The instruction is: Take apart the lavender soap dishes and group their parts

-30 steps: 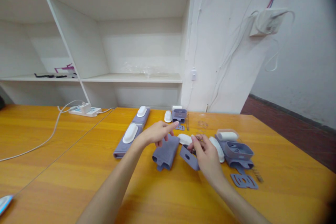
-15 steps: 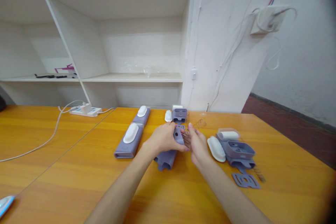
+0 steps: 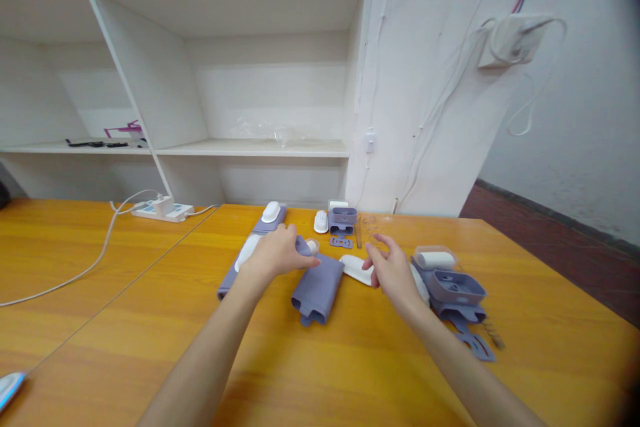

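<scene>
My left hand (image 3: pixel 275 252) is closed around a small purple-grey plastic part (image 3: pixel 303 246), mostly covered by the fingers. Right behind that part is a white roller piece (image 3: pixel 313 245) with a clear rim. Below lies a flat purple-grey sleeve (image 3: pixel 319 288) with a tabbed open end. My right hand (image 3: pixel 395 272) has its fingers apart and grips nothing visible. Its fingertips overlap the end of a white oval cover (image 3: pixel 356 268); whether they touch it I cannot tell. Thin coil springs (image 3: pixel 369 222) lie on the table beyond the right hand.
Two finished-looking purple-grey units with white oval tops (image 3: pixel 271 212) lie left. Right sits a set of parts with a purple-grey housing (image 3: pixel 457 285) and a white roller (image 3: pixel 436 260). A smaller housing (image 3: pixel 343 215) stands at the back. A power strip (image 3: pixel 163 209) trails cables.
My hands have moved apart: the left went left with the purple-grey part, and the right let go of the thin wire springs and opened. The sleeve and a white oval cover are now uncovered.
</scene>
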`<state>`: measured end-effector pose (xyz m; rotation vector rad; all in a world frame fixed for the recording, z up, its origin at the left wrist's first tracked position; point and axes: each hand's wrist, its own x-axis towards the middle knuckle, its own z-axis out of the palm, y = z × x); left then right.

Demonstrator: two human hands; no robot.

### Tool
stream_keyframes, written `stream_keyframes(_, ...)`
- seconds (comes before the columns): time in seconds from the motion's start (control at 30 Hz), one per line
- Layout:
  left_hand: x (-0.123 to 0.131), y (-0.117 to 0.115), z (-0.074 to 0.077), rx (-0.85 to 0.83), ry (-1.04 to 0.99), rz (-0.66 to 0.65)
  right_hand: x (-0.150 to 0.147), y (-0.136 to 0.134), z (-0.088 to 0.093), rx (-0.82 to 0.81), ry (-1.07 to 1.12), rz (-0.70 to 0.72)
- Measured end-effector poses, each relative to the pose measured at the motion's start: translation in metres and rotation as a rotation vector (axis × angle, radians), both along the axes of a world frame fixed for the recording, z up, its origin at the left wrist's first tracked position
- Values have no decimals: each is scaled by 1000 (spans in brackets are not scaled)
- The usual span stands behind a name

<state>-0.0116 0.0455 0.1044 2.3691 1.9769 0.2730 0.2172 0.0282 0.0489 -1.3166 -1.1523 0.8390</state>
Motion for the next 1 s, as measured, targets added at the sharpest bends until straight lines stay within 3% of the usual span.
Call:
stream_keyframes(0.13, -10, -1, -1, -129, 37, 11, 6, -26, -27, 33, -719, 73)
stream_keyframes(0.23, -16, -1, -4, -209, 12, -10, 11, -41, -37, -54, -978, 103)
stream_keyframes(0.37, -21, 1, -11, -427, -115, -23, 9, -51, -35, -162, -1202, 50)
stream_keyframes(0.5, -21, 2, -16, -463, -195, -45, 6, -52, -34, -182, -1285, 43)
stream_keyframes(0.7, -17, 2, -13, -470, -214, -57, 5, -53, -39, -140, -1235, 114)
stream_keyframes(0.9, -7, 4, -14, -165, -87, -176, 4, -54, -41, -149, -1206, 141)
stream_keyframes(1.0, 0, 5, -19, -55, -48, -175, 4, -53, -41, -116, -1169, 128)
